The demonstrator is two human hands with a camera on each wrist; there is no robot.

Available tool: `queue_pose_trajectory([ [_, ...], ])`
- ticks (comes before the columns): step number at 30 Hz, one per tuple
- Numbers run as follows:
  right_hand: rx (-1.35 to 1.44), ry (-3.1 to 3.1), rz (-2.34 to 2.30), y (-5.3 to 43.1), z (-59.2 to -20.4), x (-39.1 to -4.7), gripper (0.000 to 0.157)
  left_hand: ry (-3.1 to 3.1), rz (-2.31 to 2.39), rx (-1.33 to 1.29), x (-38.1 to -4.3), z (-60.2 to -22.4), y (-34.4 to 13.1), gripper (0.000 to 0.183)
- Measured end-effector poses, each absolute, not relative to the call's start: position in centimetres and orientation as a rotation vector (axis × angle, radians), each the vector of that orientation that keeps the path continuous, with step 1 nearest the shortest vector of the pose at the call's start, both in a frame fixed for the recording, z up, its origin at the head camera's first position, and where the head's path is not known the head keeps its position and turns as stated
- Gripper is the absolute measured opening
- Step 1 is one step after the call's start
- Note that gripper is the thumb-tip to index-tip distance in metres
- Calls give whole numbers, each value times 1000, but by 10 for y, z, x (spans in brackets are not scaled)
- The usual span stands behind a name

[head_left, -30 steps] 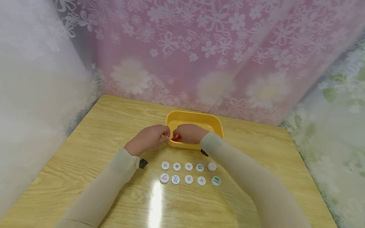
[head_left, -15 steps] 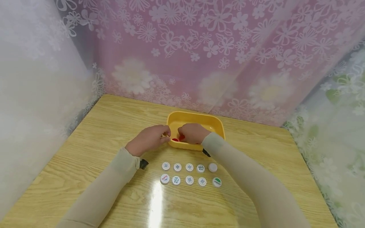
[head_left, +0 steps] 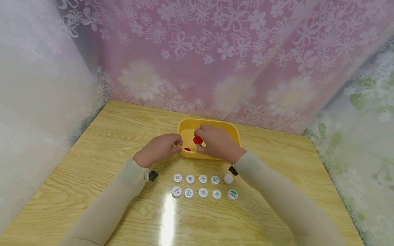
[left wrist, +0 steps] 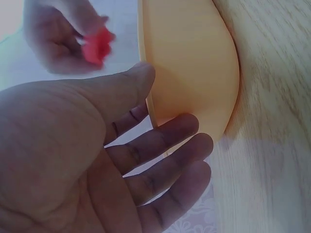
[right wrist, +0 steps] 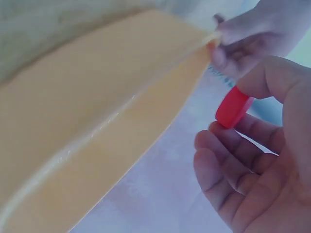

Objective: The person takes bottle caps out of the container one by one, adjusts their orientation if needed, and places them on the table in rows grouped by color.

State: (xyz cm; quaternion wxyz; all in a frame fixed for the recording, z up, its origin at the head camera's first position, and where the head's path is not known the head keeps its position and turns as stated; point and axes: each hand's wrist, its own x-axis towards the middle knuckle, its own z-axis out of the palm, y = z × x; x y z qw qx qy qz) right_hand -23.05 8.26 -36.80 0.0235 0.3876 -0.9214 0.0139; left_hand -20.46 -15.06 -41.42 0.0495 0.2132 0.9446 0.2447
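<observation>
1. While R hand (head_left: pixel 217 141) pinches the red cap (head_left: pixel 198 140) btwn thumb and fingers, L hand (head_left: pixel 160 148) grips the yellow tub (head_left: pixel 191 123) by its rim, near-left corner. Both grips engaged.
2. Cap loc: over the tub, clear of the rim in both wrist views. Exact ht above tub floor: can't tell.
3. Step in hand (my read): lifting cap out. Light pinch shd do; it's round and prob slick, so a hard squeeze cd squirt it out. Lift straight up, then go sideways once past the lip.
4. L side: hold rim steady, don't pull. Thin wall prob flexes, light tub prob skids.
5. 2nd red pc (head_left: pixel 187 149) sits in tub near L fingertips, mostly hidden by the near wall; shape unclear. Don't drop onto it.
6. White caps (head_left: pixel 202 192), ten in 2 rows of 5, stand on near side of tub. R sleeve (head_left: pixel 277 191) runs close to the R end; rec elbow up.
7. Mat'ls: red cap = squat cyl, looks like moulded plastic. Tub = smooth satin plastic, rounded corners. White caps = low discs, mostly printed, one looks plain. Table (head_left: pixel 92 164) = glossy pale woodgrain. Curtain (head_left: pixel 184 75) = pink, white floral print.
</observation>
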Motion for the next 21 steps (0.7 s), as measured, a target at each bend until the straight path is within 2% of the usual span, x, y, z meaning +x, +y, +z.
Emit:
queue_pose_trajectory([
  [5,1219,-2755,118,97,-372,-201,30,2875,749,655,-203,-411,-151,13],
  [13,1182,-2708,328,122,-388,-154,28,2884,748,679,-203,-412,-151,11],
  [21,1386,-2540,388,121,-412,-109,27,2862,748,664,-203,-413,-150,11],
])
